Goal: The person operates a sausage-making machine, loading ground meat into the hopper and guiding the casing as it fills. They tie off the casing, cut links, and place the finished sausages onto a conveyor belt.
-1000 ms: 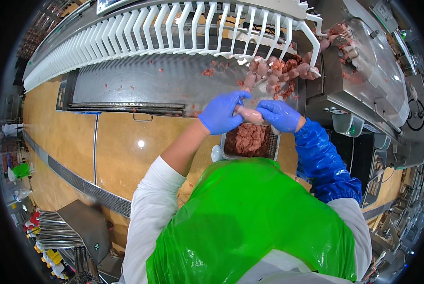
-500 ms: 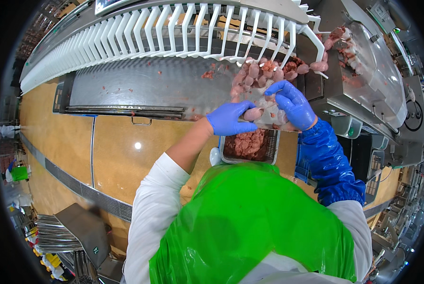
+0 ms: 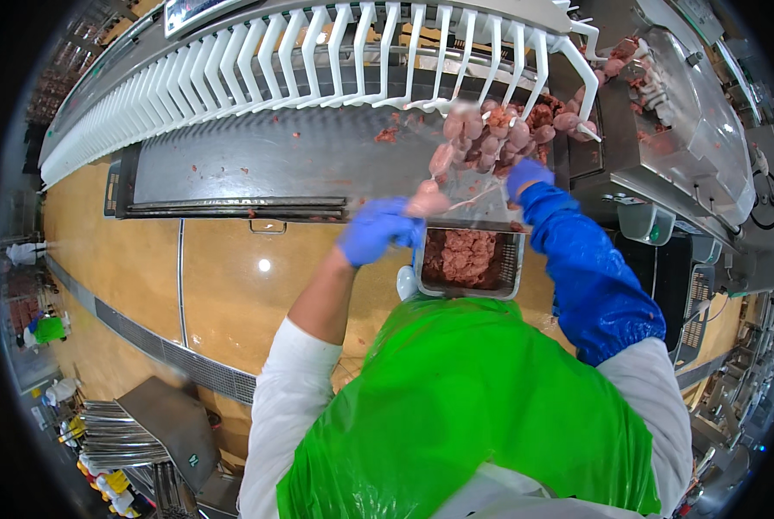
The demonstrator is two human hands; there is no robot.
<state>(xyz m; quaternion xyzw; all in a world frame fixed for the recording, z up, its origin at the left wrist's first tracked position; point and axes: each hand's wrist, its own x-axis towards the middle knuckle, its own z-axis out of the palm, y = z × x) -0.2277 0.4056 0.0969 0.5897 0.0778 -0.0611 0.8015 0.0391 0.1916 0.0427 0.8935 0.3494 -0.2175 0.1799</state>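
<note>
A pale pink sausage link (image 3: pixel 428 201) sticks out from the fingers of my left hand (image 3: pixel 378 232), which is closed on its near end at the tray's front edge. From this link a thin strand of casing (image 3: pixel 472 201) stretches toward my right hand (image 3: pixel 528 176). That hand, in a blue glove and sleeve, is smeared by motion at the near right side of a heap of linked sausages (image 3: pixel 491 143); its fingers cannot be made out. One link (image 3: pixel 441 160) of the chain hangs at the heap's left side. Loose red meat lies among the links.
Under the front edge stands a grey crate (image 3: pixel 517 268) holding ground meat (image 3: pixel 465 257). White hooks (image 3: pixel 318 65) line the far side above the metal tray (image 3: pixel 249 156). At right is a machine with a clear cover (image 3: pixel 694 130). A metal cart (image 3: pixel 166 437) stands lower left.
My left hand has moved left and toward me, drawing the link with it. My right hand has shifted slightly away and blurred. The strand between them now shows, stretched out.
</note>
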